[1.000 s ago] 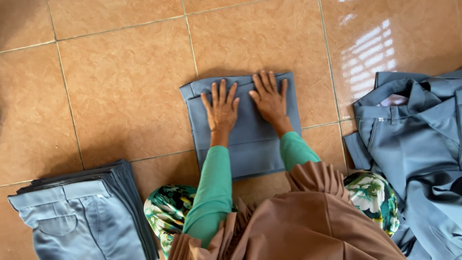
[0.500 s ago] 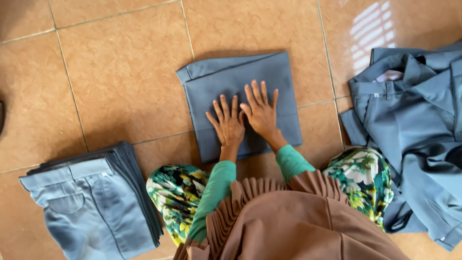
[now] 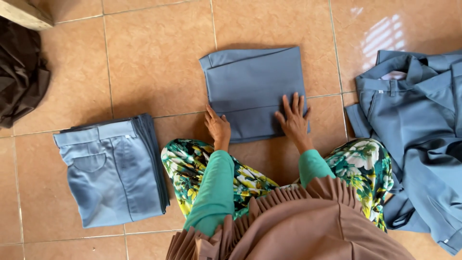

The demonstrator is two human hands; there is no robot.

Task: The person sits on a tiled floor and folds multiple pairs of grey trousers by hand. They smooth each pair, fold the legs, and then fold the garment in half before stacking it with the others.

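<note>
A folded blue-grey garment (image 3: 255, 91) lies on the tiled floor (image 3: 154, 62), just beyond the knees. Its near left corner is touched by the left hand (image 3: 217, 126), fingers loosely curled, nothing gripped; its near right edge is pressed by the flat, spread right hand (image 3: 293, 119). If only one edge is lifted, the folds could slip apart. Half a second earlier, both hands were laid together at the middle.
</note>
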